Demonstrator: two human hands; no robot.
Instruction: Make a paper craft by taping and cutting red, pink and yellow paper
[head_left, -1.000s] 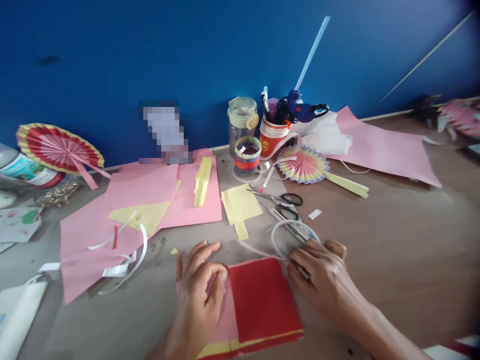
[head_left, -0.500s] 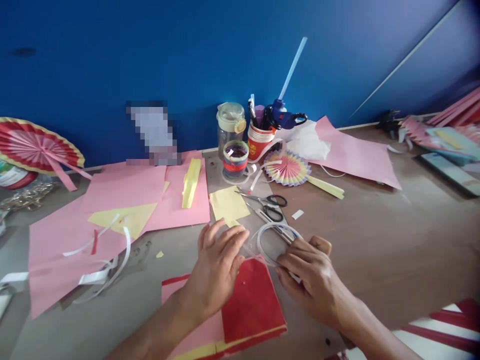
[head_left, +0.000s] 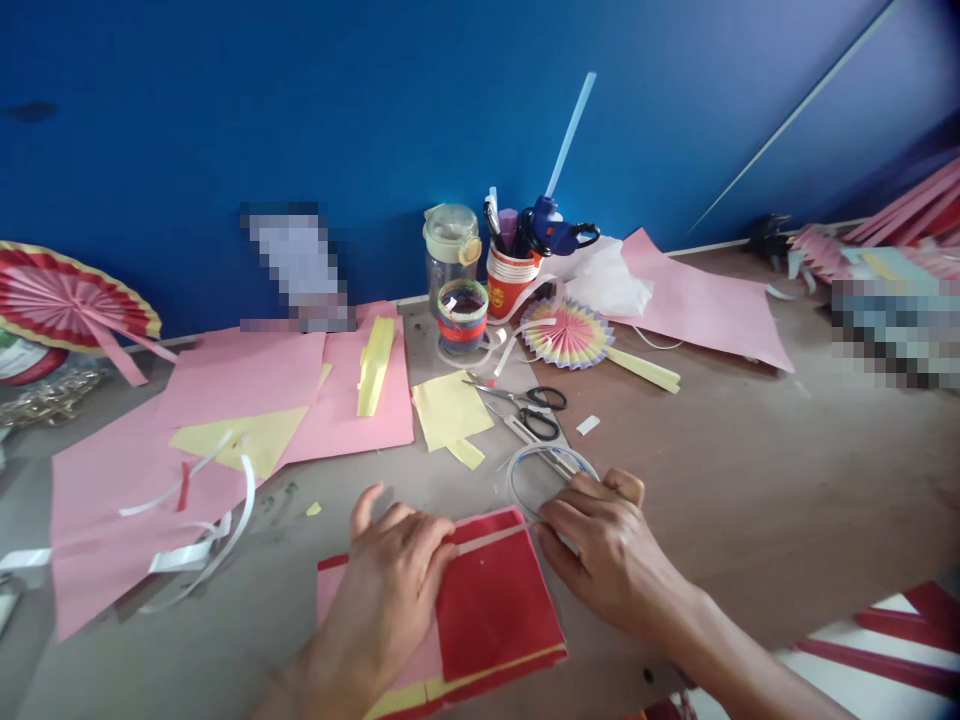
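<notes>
red paper (head_left: 495,610): likely light, floppy, easily creased; best pinned flat near its edges. left hand (head_left: 390,575) lay spread on it; right hand (head_left: 607,545) pinched a pale strip (head_left: 491,537).

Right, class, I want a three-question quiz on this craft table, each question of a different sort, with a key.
1. True or false: the scissors lie on the red sheet.
2. The pale strip stretched between the left hand and the right hand runs along: A) the red sheet's far edge; B) a yellow sheet; C) a pleated fan.
3. Which hand rests at the white tape ring?

Key: 1 false, they lie on the table beyond it. 2 A. 3 the right hand.
</notes>
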